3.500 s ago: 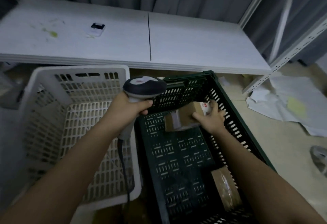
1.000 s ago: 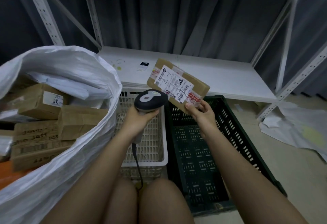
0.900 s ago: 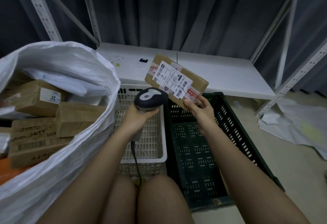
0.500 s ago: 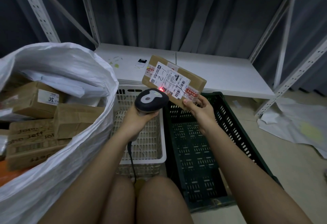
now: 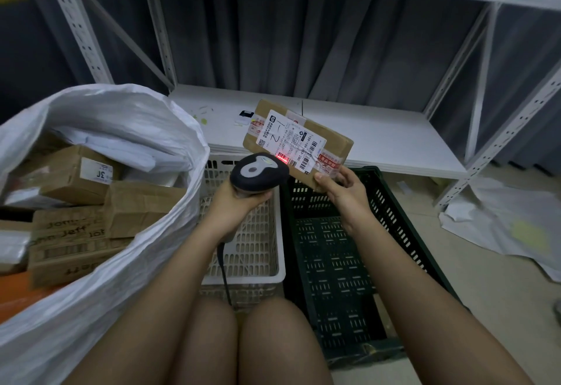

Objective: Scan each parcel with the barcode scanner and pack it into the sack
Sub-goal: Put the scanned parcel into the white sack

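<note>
My right hand pinches the lower corner of a brown cardboard parcel, held tilted above the crates with its white shipping label facing me. My left hand grips the handle of the dark barcode scanner, whose head sits just under the parcel's lower left edge. A red scan light falls on the label's barcode. At the left stands the open white woven sack, holding several brown boxes.
A white slotted basket sits in front of my knees, a dark green crate to its right. Behind them runs a low white shelf with a small device. Crumpled white paper lies on the floor at right.
My right hand lifted the parcel out of the green crate and turned its label up. The scanner came close under it, and its red light now falls on the barcode.
</note>
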Action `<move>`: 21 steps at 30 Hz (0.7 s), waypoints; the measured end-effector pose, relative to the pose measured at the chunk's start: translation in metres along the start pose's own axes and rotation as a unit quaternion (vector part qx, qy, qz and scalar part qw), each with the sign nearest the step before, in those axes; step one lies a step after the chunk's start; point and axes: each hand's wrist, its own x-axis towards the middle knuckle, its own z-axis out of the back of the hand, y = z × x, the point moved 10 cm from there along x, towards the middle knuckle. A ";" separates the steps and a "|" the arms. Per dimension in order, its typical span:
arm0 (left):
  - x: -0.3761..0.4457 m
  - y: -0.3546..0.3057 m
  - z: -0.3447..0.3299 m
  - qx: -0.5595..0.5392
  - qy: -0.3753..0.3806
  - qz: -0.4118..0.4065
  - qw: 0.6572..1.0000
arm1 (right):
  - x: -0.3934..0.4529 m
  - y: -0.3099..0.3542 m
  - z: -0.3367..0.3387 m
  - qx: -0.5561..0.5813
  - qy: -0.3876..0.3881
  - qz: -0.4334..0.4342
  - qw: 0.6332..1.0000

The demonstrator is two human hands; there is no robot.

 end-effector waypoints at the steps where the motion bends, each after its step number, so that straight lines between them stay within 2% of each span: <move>1: -0.004 -0.003 0.005 -0.007 -0.008 -0.002 1.000 | -0.004 0.005 -0.003 0.006 0.007 0.000 1.000; 6: -0.040 -0.030 0.052 -0.023 -0.073 -0.030 0.997 | -0.033 0.047 -0.033 0.006 0.057 0.047 0.997; 10: -0.084 -0.051 0.119 -0.015 -0.166 -0.044 0.985 | -0.073 0.090 -0.090 -0.077 0.122 0.112 0.983; 14: -0.136 -0.066 0.191 -0.018 -0.246 -0.056 0.968 | -0.114 0.113 -0.162 -0.153 0.203 0.182 0.950; 17: -0.175 -0.064 0.247 -0.004 -0.298 -0.038 0.954 | -0.143 0.119 -0.216 -0.238 0.258 0.247 0.903; 21: -0.234 -0.056 0.312 -0.003 -0.385 -0.015 0.923 | -0.183 0.122 -0.279 -0.374 0.302 0.397 0.782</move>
